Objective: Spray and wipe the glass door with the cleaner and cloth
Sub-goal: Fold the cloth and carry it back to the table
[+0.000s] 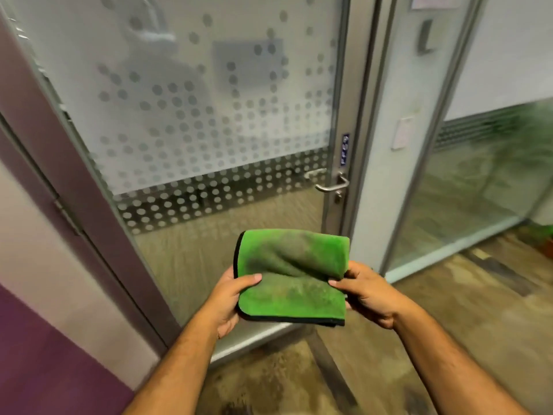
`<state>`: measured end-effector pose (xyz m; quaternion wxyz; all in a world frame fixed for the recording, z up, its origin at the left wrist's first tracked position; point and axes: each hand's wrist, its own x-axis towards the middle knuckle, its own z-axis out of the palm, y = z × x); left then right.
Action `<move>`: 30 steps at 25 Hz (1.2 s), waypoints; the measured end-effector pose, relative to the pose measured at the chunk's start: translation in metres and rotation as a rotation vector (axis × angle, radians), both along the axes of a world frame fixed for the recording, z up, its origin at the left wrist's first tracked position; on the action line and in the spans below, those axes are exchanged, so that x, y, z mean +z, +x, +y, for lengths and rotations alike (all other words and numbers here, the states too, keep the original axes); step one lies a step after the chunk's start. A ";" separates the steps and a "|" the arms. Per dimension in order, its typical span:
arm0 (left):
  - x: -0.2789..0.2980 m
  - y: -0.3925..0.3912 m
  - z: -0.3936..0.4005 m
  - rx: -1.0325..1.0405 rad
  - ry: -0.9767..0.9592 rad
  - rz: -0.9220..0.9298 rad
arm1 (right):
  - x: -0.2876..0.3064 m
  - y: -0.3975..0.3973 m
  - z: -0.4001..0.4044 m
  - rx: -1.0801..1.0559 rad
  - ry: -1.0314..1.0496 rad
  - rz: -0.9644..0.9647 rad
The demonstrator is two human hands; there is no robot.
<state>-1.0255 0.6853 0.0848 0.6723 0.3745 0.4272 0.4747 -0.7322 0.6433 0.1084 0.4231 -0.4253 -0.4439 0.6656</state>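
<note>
A green microfibre cloth (291,277) with a black hem is folded over and held flat in front of me, with dark smudges on its top. My left hand (232,298) grips its left edge, thumb on top. My right hand (366,290) pinches its right edge. Behind the cloth stands the glass door (194,115), frosted with a dot pattern above and clear in its lower part. A metal lever handle (332,184) sits on the door's right side. No spray cleaner is in view.
A purple and white wall (45,265) stands at the left. A metal door frame (368,115) and a second glass panel (466,190) are to the right. Brown patterned floor (389,354) lies underfoot.
</note>
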 end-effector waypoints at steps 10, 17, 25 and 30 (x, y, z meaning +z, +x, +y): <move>-0.040 0.175 -0.115 -0.289 -0.230 0.026 | -0.031 0.119 -0.168 -0.710 -0.055 -0.015; -0.046 0.360 -0.221 -0.431 -0.047 0.201 | -0.057 0.269 -0.338 -0.883 -0.356 0.283; -0.048 0.580 -0.394 -0.617 0.113 0.306 | -0.071 0.441 -0.553 -1.171 -0.199 -0.009; -0.050 0.684 -0.470 -0.815 0.159 0.338 | -0.080 0.510 -0.640 -1.415 -0.179 -0.132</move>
